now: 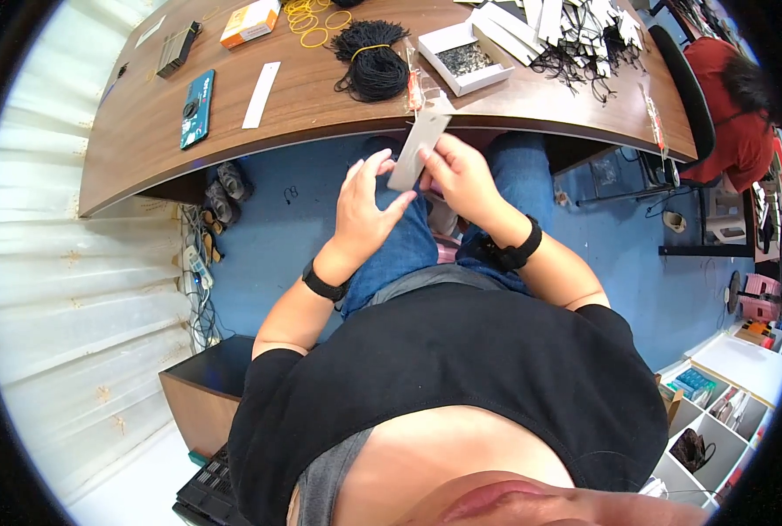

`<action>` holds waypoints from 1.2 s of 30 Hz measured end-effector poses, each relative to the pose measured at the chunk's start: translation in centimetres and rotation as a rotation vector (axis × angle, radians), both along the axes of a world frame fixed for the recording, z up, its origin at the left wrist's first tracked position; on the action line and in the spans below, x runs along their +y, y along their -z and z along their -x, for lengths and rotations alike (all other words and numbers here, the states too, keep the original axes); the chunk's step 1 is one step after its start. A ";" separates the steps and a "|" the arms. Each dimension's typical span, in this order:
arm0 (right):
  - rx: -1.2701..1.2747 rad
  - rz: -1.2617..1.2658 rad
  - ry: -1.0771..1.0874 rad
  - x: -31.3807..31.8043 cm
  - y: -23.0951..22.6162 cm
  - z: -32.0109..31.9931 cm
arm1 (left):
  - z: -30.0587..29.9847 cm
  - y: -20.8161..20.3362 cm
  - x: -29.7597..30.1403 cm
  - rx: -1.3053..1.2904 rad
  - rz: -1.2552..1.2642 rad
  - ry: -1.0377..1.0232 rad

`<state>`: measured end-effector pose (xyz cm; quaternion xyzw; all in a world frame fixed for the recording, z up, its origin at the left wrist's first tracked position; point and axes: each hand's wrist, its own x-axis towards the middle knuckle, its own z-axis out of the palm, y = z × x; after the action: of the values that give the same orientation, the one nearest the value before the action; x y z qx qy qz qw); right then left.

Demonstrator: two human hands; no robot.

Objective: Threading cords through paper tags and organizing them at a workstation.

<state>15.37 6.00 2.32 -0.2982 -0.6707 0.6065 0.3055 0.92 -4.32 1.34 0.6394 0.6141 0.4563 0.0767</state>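
My right hand (463, 180) pinches a pale, narrow tag card (421, 145) over my lap, just off the table's front edge. The card stands tilted, slightly blurred, with its upper end toward the table. Beside its lower end is my left hand (361, 209), fingers apart and holding nothing. On the table, straight beyond the card, lie a bundle of black cords (373, 66) tied with a yellow band and an open white box (468, 77) of small dark pieces. A similar white card (261, 95) lies flat farther left.
White tags with black strings (583, 48) are heaped at the right of the brown table (312, 110). Toward the left are a blue phone (197, 110), a banded dark stack (178, 48), an orange-and-white box (251, 23) and yellow rubber bands (314, 35). A person in red (724, 114) sits at far right.
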 end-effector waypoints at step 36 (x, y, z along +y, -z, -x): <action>-0.486 -0.997 0.369 6.4 -2.6 6.6 | 1.8 0.0 5.7 -0.661 0.334 0.062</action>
<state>8.81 12.45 4.94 -0.3606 -0.8630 0.0687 0.3470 -0.91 1.34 1.34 0.4544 0.6024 0.5293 0.3879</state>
